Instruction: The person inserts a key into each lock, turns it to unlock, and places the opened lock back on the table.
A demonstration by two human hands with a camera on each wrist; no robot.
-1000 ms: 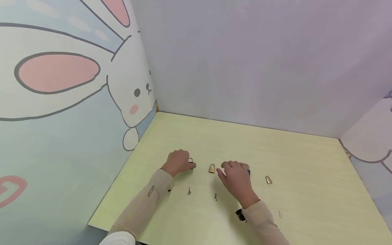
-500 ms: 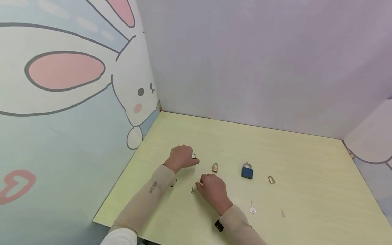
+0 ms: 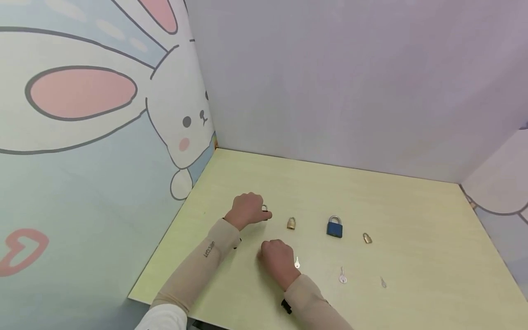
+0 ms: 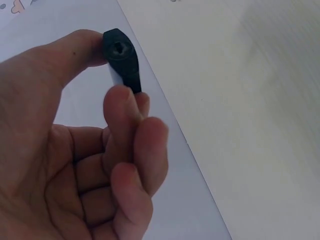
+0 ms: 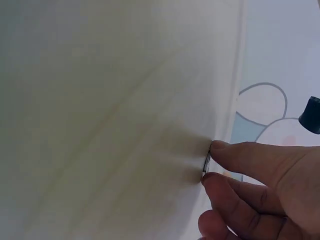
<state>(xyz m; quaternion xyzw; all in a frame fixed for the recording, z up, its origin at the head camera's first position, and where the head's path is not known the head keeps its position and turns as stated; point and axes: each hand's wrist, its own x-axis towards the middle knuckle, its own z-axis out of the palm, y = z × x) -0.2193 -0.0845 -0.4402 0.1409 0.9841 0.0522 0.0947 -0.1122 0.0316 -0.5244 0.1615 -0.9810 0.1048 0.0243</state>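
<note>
My left hand [image 3: 247,210] holds a small dark padlock [image 4: 122,59] between thumb and fingers, its keyhole showing in the left wrist view. In the head view the shackle pokes out beyond the knuckles. My right hand [image 3: 278,260] is low over the table, nearer the front edge. Its thumb and forefinger pinch a thin metal key [image 5: 206,162], seen almost edge-on in the right wrist view. Just right of that hand lies another key [image 3: 297,263]. A brass padlock [image 3: 291,223] stands between the left hand and a larger blue padlock [image 3: 334,229].
A second, smaller brass padlock [image 3: 367,238] lies right of the blue one. Two more keys, a round-headed key [image 3: 343,277] and a small key [image 3: 383,282], lie toward the front right. Walls border the pale table [image 3: 412,211] at the back and sides.
My right hand has moved left and down from beside the blue padlock, uncovering that padlock and a key, and has taken hold of the leftmost key. The left hand keeps holding its padlock.
</note>
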